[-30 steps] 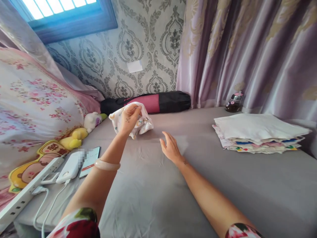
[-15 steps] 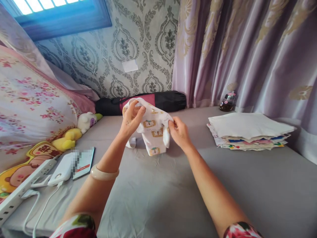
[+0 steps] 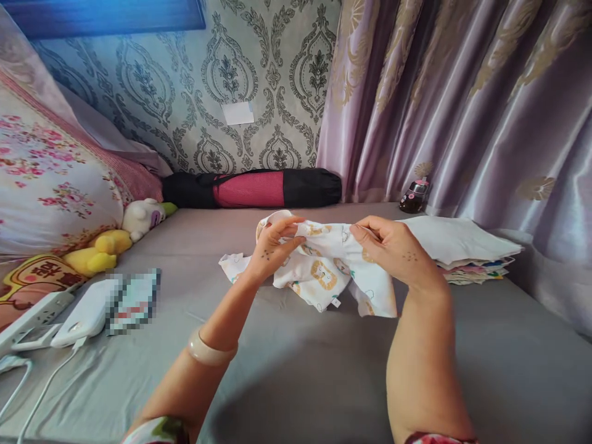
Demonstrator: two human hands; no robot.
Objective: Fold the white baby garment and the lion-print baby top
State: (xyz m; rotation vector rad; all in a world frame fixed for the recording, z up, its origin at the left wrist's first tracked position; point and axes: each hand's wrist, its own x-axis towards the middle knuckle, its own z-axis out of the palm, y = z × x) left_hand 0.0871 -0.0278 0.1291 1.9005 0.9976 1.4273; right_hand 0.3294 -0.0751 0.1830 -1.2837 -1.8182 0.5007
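Fingers of our right hand are closed in a pinch, thumb against forefinger, on the upper edge of a white garment. Those of our left hand curl around its other upper end, though that hand partly hides the grip. Between our hands the garment stretches from nine to three o'clock, its loose parts hanging below our fingers toward six and one flap trailing past our left hand toward nine. Orange lion faces pattern it, and a tiny tag sticks out at its lower edge, too small for us to read.

Outward from the garment, at three o'clock, a folded cloth stack lies just behind our right hand on the gray sheet. Near two we see a bottle with dark contents; at eleven, a long black-and-pink bag, its contents hidden. Toward nine, a yellow cushion bears characters we cannot read for certain, beyond a white power bank.
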